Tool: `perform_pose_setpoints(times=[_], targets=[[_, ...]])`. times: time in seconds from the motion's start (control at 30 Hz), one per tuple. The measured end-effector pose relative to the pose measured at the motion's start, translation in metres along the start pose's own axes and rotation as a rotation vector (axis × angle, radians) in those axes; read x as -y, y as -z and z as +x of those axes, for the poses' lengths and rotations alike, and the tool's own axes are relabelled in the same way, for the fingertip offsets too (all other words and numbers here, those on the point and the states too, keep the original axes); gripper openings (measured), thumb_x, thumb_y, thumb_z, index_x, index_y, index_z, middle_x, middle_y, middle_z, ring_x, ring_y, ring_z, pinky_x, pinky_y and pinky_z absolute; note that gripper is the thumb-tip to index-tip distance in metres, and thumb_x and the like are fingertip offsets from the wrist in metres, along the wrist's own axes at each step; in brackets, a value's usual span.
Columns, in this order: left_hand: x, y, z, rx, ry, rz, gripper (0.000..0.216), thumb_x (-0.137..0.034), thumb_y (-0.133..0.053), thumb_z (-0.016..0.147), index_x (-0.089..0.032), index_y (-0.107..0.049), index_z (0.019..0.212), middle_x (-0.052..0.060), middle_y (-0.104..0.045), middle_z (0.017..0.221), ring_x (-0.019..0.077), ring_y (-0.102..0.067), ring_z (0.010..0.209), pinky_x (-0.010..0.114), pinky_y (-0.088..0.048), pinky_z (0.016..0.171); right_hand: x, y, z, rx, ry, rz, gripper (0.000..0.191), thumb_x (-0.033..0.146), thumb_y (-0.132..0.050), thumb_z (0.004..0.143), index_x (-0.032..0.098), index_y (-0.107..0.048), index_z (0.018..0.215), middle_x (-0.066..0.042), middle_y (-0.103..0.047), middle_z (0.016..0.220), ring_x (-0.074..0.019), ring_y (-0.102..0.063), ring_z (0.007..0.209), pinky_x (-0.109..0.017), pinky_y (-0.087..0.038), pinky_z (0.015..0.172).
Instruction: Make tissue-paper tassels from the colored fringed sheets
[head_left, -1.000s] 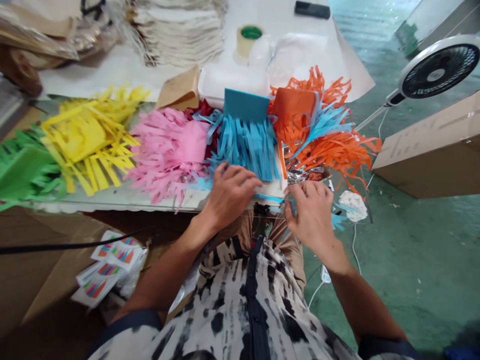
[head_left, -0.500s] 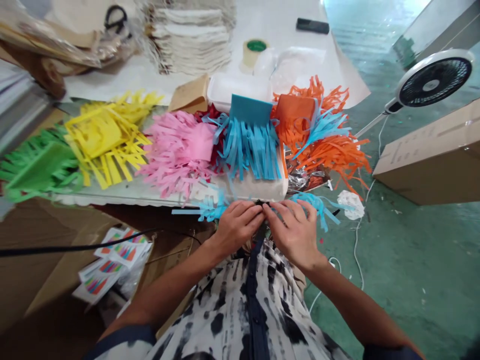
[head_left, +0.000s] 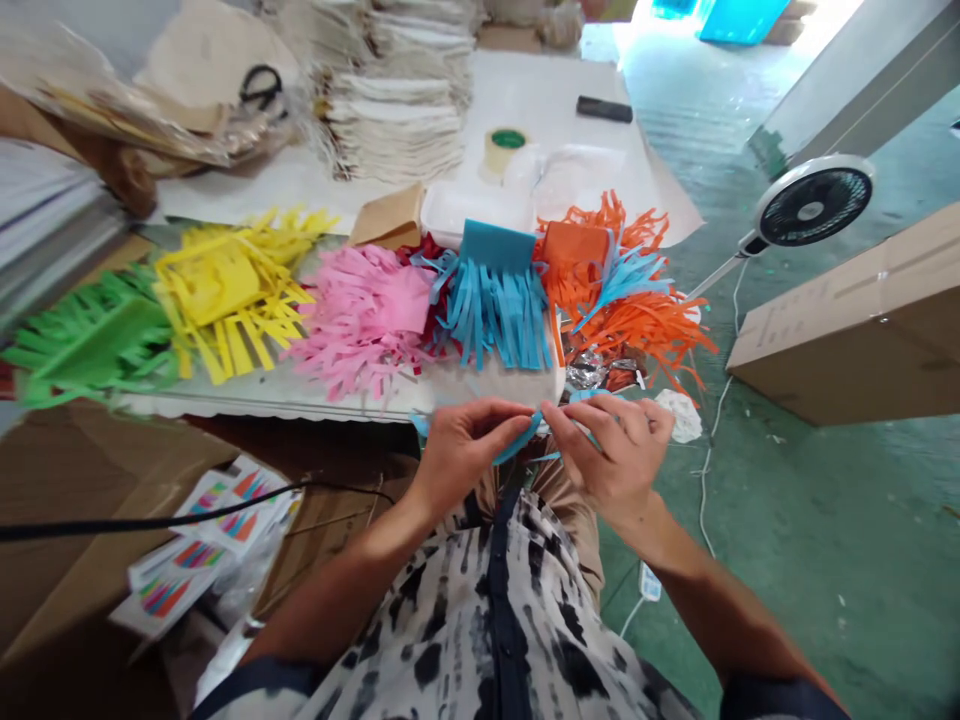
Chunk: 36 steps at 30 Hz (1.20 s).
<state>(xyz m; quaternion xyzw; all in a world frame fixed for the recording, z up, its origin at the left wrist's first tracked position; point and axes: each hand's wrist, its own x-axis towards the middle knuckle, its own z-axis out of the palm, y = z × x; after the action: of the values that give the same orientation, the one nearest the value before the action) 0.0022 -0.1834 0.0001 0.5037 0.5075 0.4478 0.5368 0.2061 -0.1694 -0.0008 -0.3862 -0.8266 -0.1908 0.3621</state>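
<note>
My left hand (head_left: 465,447) and my right hand (head_left: 611,447) meet in front of my chest, just below the table's front edge (head_left: 262,408). Both pinch a piece of blue fringed paper (head_left: 517,447), which curves between their fingertips. A few thin blue strips stick out past my right fingers. On the table right behind my hands lies a pile of blue paper tassels (head_left: 495,295), with pink tassels (head_left: 367,315) to its left and orange tassels (head_left: 622,295) to its right.
Yellow tassels (head_left: 225,290) and green tassels (head_left: 90,345) lie further left. Behind are a tape roll (head_left: 504,152), a white tray (head_left: 469,208), stacked cloth (head_left: 397,110) and scissors (head_left: 260,85). A fan (head_left: 808,207) and cardboard box (head_left: 862,320) stand on the floor at right.
My hands came off the blue pile, drew a blue fringed piece toward my body and closed together on it. The loose blue ends seen at both sides are now gathered between my fingers.
</note>
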Motion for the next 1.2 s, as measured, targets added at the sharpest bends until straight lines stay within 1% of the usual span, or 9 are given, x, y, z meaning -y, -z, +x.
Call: perform_pose_setpoints(times=[0.13, 0.4, 0.53, 0.67, 0.73, 0.8, 0.9, 1.03, 1.2], targets=[[-0.014, 0.001, 0.006, 0.218, 0.344, -0.376, 0.038, -0.049, -0.094, 0.072, -0.017, -0.084, 0.090, 0.003, -0.075, 0.077, 0.0105, -0.062, 0.063, 0.022, -0.049, 0.062, 0.000, 0.011, 0.014, -0.077, -0.020, -0.010, 0.018, 0.024, -0.072, 0.100, 0.028, -0.074, 0.117, 0.004, -0.080, 0.087, -0.0174, -0.070, 0.089, -0.042, -0.035, 0.086], [-0.016, -0.001, 0.004, 0.348, 0.435, -0.557, 0.039, -0.047, -0.097, 0.069, -0.017, -0.072, 0.075, 0.002, -0.066, 0.078, 0.0116, -0.060, 0.069, 0.022, -0.046, 0.063, 0.002, 0.020, 0.020, -0.058, -0.041, 0.095, 0.031, 0.016, -0.073, 0.097, 0.035, -0.073, 0.122, 0.006, -0.083, 0.093, -0.0183, -0.074, 0.091, -0.042, -0.039, 0.087], [-0.017, 0.000, 0.006, 0.292, 0.326, -0.469, 0.038, -0.045, -0.095, 0.071, -0.017, -0.070, 0.075, 0.000, -0.065, 0.074, 0.0107, -0.057, 0.065, 0.023, -0.045, 0.064, 0.003, 0.016, 0.025, -0.038, -0.159, 0.257, 0.021, 0.020, -0.075, 0.097, 0.034, -0.078, 0.113, 0.005, -0.083, 0.090, -0.0182, -0.075, 0.090, -0.041, -0.044, 0.089], [-0.024, 0.003, 0.014, 0.119, 0.021, -0.271, 0.028, -0.034, -0.096, 0.071, -0.017, -0.074, 0.076, 0.005, -0.074, 0.103, 0.0167, -0.068, 0.094, 0.027, -0.052, 0.085, 0.005, 0.011, 0.034, 0.081, -0.476, 0.630, 0.008, 0.026, -0.074, 0.097, 0.030, -0.081, 0.098, 0.001, -0.081, 0.089, -0.0187, -0.073, 0.087, -0.038, -0.054, 0.084], [-0.027, 0.004, 0.018, 0.120, 0.013, -0.261, 0.028, -0.035, -0.096, 0.071, -0.017, -0.075, 0.076, 0.006, -0.075, 0.105, 0.0177, -0.069, 0.096, 0.029, -0.053, 0.087, 0.006, 0.008, 0.038, 0.104, -0.598, 0.802, 0.006, 0.028, -0.076, 0.096, 0.029, -0.082, 0.096, 0.000, -0.080, 0.089, -0.0186, -0.073, 0.083, -0.036, -0.055, 0.081], [-0.029, 0.004, 0.020, 0.116, 0.067, -0.279, 0.031, -0.037, -0.096, 0.070, -0.017, -0.074, 0.076, 0.003, -0.074, 0.090, 0.0141, -0.067, 0.080, 0.026, -0.052, 0.077, 0.005, 0.007, 0.040, 0.123, -0.665, 0.914, 0.005, 0.028, -0.077, 0.094, 0.028, -0.082, 0.094, 0.000, -0.081, 0.091, -0.0186, -0.073, 0.083, -0.035, -0.056, 0.080], [-0.029, 0.003, 0.020, 0.086, 0.096, -0.294, 0.033, -0.038, -0.097, 0.069, -0.016, -0.073, 0.076, 0.001, -0.070, 0.076, 0.0108, -0.060, 0.067, 0.022, -0.048, 0.064, 0.000, 0.007, 0.044, 0.186, -0.707, 0.975, 0.008, 0.030, -0.076, 0.095, 0.027, -0.083, 0.096, -0.001, -0.081, 0.092, -0.0184, -0.073, 0.084, -0.034, -0.055, 0.079], [-0.028, 0.003, 0.019, 0.080, 0.072, -0.294, 0.031, -0.037, -0.095, 0.072, -0.016, -0.073, 0.074, 0.001, -0.069, 0.075, 0.0105, -0.060, 0.067, 0.022, -0.048, 0.064, -0.003, 0.007, 0.049, 0.301, -0.688, 0.981, 0.013, 0.038, -0.076, 0.094, 0.026, -0.082, 0.094, 0.000, -0.080, 0.089, -0.0170, -0.070, 0.079, -0.032, -0.052, 0.074], [-0.027, 0.006, 0.025, -0.013, -0.003, -0.315, 0.030, -0.033, -0.096, 0.071, -0.016, -0.072, 0.073, -0.002, -0.067, 0.072, 0.0079, -0.058, 0.065, 0.020, -0.047, 0.064, 0.001, -0.003, 0.064, 0.191, -0.627, 0.923, 0.015, 0.033, -0.074, 0.095, 0.023, -0.077, 0.083, 0.000, -0.075, 0.081, -0.0159, -0.066, 0.075, -0.031, -0.050, 0.072]])
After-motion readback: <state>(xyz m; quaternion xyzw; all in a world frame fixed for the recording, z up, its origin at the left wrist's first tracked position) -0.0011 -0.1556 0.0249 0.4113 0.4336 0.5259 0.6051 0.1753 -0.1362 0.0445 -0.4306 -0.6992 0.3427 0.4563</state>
